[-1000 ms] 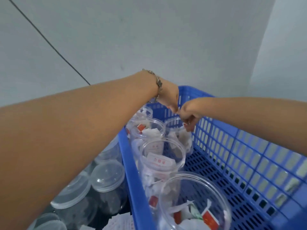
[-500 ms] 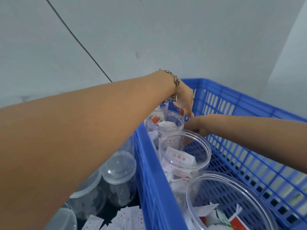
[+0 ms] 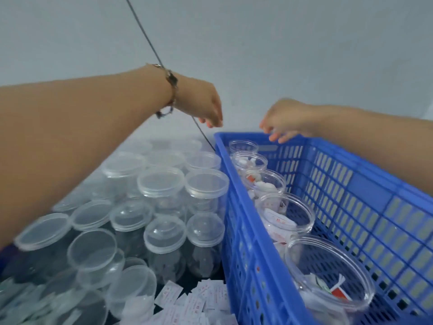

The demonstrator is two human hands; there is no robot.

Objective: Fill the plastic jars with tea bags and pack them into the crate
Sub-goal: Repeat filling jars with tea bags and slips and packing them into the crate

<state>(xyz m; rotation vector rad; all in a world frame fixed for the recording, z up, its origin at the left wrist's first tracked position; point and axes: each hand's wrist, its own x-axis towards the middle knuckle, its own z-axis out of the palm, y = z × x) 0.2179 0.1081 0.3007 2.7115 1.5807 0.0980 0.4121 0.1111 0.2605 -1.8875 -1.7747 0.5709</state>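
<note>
In the head view, the blue crate (image 3: 243,231) fills the right side, from about 1 o'clock down to 5 o'clock. Along its left wall stands a row of open plastic jars (image 3: 284,214), five that I can count, one behind the other, and they hold tea bags (image 3: 276,221) in white wrappers with some red on them. The nearest jar (image 3: 328,277), at 5 o'clock, is only partly filled. The left hand (image 3: 201,105) hangs above the far left corner of the crate, close to the centre of the picture, with a bracelet (image 3: 172,90) on its wrist; its fingers point downward, loosely bent, and they hold nothing. The right hand (image 3: 287,119) is at about 2 o'clock over the far rim of the crate, with relaxed, slightly spread fingers, also empty; whether the fingertips touch the rim I cannot tell. At 8 o'clock, outside the crate, many clear jars with lids (image 3: 164,181) stand closely together. At 6 o'clock loose tea bag sachets (image 3: 194,301) lie in a heap. A thin dark cable (image 3: 150,43) runs down the pale wall (image 3: 281,43) behind the left wrist.
</note>
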